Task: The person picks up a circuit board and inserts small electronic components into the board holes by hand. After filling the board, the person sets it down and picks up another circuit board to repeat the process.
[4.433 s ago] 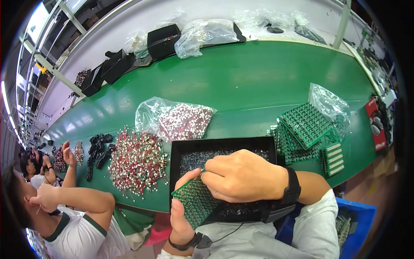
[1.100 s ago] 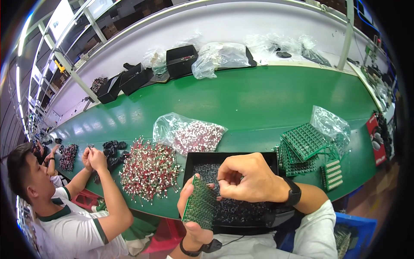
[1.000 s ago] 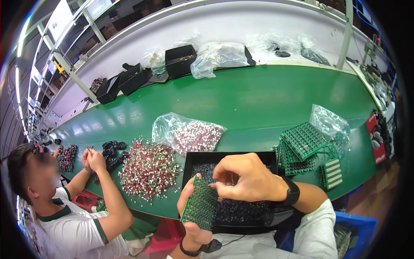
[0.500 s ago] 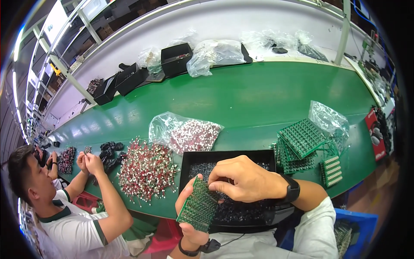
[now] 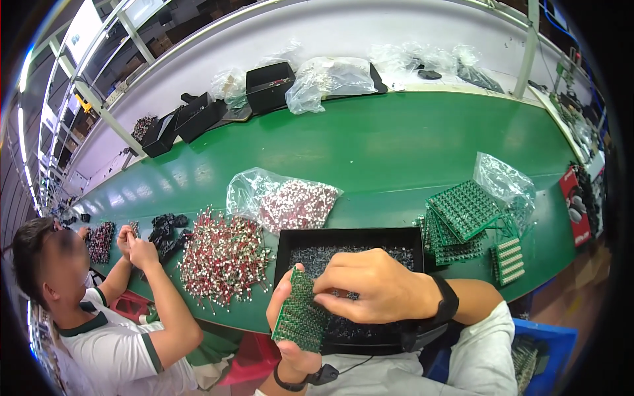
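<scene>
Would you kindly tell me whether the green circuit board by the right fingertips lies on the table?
No, the left hand holds the green circuit board up at a slant.

Head cam, left one of a fisheye pair, is looking down and forward from the person's head, sitting close above the circuit board point(image 5: 300, 317), with the green surface point(image 5: 396, 148) stretching outward and the white wall point(image 5: 403, 30) standing farther off

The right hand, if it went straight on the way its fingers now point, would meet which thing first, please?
Most likely the green circuit board held in the left hand; the right hand's fingertips appear right at its edge, though depth leaves contact unclear.
</scene>
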`<state>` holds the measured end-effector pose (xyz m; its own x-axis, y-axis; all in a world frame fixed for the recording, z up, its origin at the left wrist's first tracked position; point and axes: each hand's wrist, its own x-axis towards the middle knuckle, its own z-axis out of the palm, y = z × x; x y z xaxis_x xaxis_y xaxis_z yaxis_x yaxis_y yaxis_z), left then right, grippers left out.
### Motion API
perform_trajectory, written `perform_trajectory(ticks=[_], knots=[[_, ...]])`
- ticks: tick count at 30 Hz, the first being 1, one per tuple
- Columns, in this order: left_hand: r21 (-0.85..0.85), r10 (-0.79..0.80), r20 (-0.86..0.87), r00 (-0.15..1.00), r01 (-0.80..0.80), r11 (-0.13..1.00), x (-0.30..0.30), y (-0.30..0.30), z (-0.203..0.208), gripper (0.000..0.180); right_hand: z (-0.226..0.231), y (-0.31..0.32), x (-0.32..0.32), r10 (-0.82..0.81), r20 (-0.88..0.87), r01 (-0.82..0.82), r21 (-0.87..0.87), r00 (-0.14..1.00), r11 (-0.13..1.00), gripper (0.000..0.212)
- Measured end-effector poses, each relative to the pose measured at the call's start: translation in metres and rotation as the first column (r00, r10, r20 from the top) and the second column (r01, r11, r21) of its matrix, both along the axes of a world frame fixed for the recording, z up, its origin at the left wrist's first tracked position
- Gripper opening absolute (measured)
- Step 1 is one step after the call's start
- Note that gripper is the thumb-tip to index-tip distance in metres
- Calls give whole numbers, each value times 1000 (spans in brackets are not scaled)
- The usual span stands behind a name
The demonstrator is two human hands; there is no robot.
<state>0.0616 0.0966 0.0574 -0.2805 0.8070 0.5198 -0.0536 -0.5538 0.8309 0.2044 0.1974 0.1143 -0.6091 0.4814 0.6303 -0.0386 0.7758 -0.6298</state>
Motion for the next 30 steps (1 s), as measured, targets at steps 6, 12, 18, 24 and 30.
perform_trajectory(ticks=[6, 12, 18, 24, 30], knots=[[56, 24, -133, 991, -16, 998, -1, 1, -6, 87, -4, -10, -4, -29, -41, 28, -25, 999, 999, 17], [125, 80, -308, 948, -44, 991, -4, -1, -10, 80, -2, -15, -6, -39, -3, 38, -152, 999, 988, 16], [112, 88, -365, 927, -50, 992, -5, 0, -6, 80, -1, -10, -4, -48, -3, 47, -177, 999, 983, 14], [49, 35, -112, 993, -30, 998, -1, 2, -3, 85, 1, -3, -3, -73, -5, 71, -183, 997, 981, 12], [45, 23, -64, 998, -20, 999, -1, 3, -6, 87, -6, -4, -5, -51, 25, 53, -108, 998, 993, 12]])
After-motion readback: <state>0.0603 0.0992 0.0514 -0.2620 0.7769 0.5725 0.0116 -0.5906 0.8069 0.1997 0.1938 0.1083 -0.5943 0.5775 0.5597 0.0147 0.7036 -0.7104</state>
